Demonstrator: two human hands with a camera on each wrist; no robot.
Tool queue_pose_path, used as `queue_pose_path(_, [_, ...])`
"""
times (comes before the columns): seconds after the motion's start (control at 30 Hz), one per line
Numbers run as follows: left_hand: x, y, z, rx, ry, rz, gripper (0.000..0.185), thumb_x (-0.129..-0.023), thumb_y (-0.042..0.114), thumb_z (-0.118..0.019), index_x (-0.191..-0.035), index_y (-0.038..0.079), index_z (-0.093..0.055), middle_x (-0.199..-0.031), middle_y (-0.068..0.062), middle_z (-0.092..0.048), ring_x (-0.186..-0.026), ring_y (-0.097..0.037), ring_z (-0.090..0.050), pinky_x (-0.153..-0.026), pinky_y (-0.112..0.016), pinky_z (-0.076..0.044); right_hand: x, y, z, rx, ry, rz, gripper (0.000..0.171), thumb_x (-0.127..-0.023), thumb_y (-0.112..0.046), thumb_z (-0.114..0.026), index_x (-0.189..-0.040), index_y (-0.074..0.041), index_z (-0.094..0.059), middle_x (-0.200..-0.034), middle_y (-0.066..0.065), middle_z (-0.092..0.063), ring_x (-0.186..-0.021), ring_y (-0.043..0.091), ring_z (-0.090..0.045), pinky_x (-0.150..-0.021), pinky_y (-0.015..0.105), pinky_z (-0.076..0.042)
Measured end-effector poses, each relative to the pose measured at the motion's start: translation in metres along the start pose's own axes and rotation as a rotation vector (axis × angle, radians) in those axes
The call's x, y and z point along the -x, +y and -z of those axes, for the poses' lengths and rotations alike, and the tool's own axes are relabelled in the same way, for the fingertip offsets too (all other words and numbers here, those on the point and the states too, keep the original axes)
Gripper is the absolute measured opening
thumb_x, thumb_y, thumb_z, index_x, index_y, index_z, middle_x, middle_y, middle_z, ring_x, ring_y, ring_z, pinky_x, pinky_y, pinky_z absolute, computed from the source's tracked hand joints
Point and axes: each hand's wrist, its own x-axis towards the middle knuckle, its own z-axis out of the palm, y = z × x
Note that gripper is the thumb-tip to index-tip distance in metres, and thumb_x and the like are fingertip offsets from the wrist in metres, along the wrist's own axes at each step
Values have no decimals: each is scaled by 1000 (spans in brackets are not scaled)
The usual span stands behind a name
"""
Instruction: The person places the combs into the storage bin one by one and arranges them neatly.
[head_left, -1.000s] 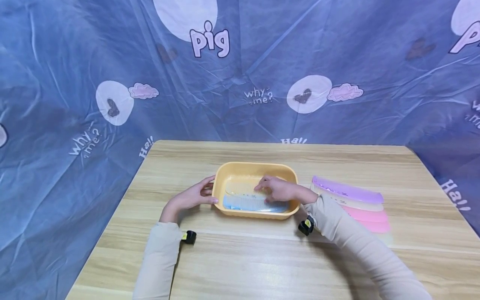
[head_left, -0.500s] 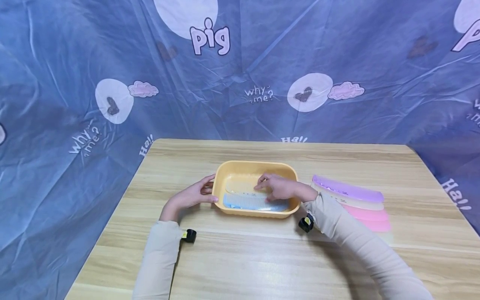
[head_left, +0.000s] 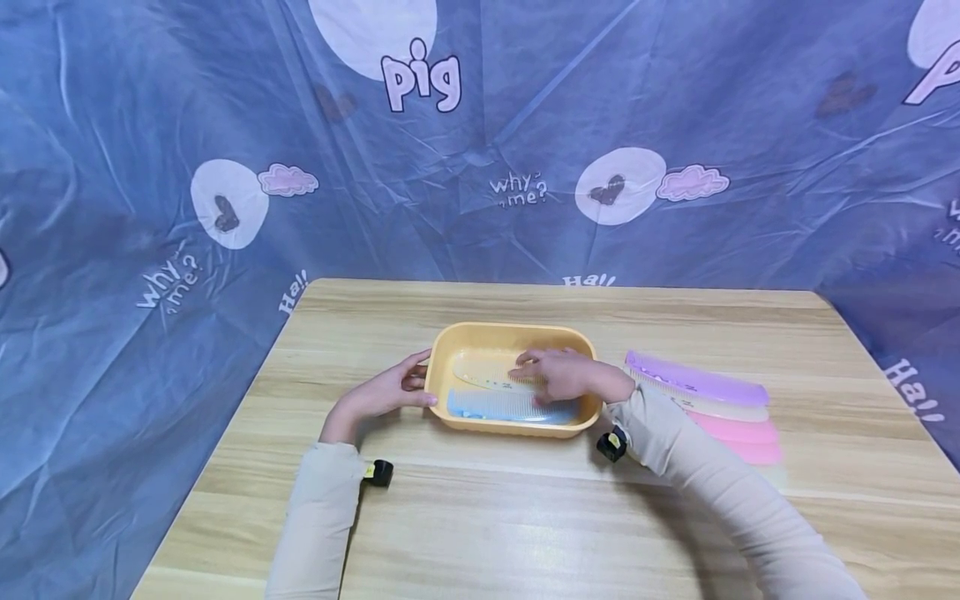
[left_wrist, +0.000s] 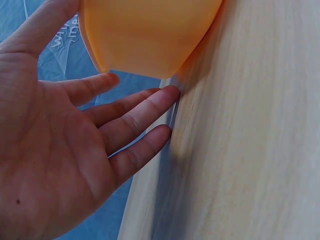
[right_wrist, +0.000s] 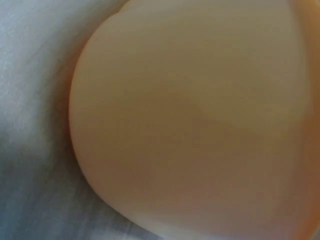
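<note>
A yellow plastic basin [head_left: 513, 431] stands on the table in the head view. Inside lie a pale cream comb [head_left: 480, 371] and, nearer the front, a blue comb [head_left: 487, 406]. My left hand [head_left: 386, 390] touches the basin's left end, thumb at the front corner. The left wrist view shows that hand's fingers [left_wrist: 137, 117] extended and apart, below the basin wall [left_wrist: 145, 40]. My right hand [head_left: 562, 375] reaches over the right rim, its fingers spread over the right part of the combs, partly hiding them. Only the basin's blurred wall [right_wrist: 190, 120] fills most of the right wrist view.
Right of the basin, several combs lie overlapped: a purple comb [head_left: 697, 379], a cream comb [head_left: 731, 411], a pink comb [head_left: 738, 429] and others. My right sleeve partly covers them. The wooden table [head_left: 480, 517] ends at a blue printed curtain [head_left: 465, 225].
The cream comb has shifted slightly toward the back, showing a wider band of the basin floor beside the blue comb. My right fingers have spread a little; my left hand stays on the basin.
</note>
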Motion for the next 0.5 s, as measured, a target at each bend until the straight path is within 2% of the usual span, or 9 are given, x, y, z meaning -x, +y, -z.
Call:
queue_pose_path(0.17, [-1, -1, 0, -2, -9, -17, 93, -86, 22, -73, -155, 10, -12, -150, -23, -39, -134, -37, -45, -113, -48, -37, 0, -2, 2, 47, -39, -34, 72, -83, -30, -73, -147, -22, -43, -154, 8, -37, -139, 41, -35, -109, 67, -28])
queue_pose_path(0.37, [-1, -2, 0, -5, -16, -23, 90, -88, 22, -72, -155, 7, -13, -150, -25, -38, -135, -38, -44, -113, -48, -36, 2, -1, 1, 38, -11, -4, 71, -82, -27, -74, -146, -18, -44, -152, 12, -38, -139, 41, -35, -110, 65, -28])
queue_pose_path(0.5, [0, -1, 0, 9, -13, -7, 90, -87, 22, -72, -155, 9, -15, -149, -23, -39, -135, -37, -44, -114, -48, -35, 3, -1, 2, 11, 37, 43, 68, -81, -25, -75, -142, -14, -49, -149, 14, -43, -136, 40, -40, -110, 61, -32])
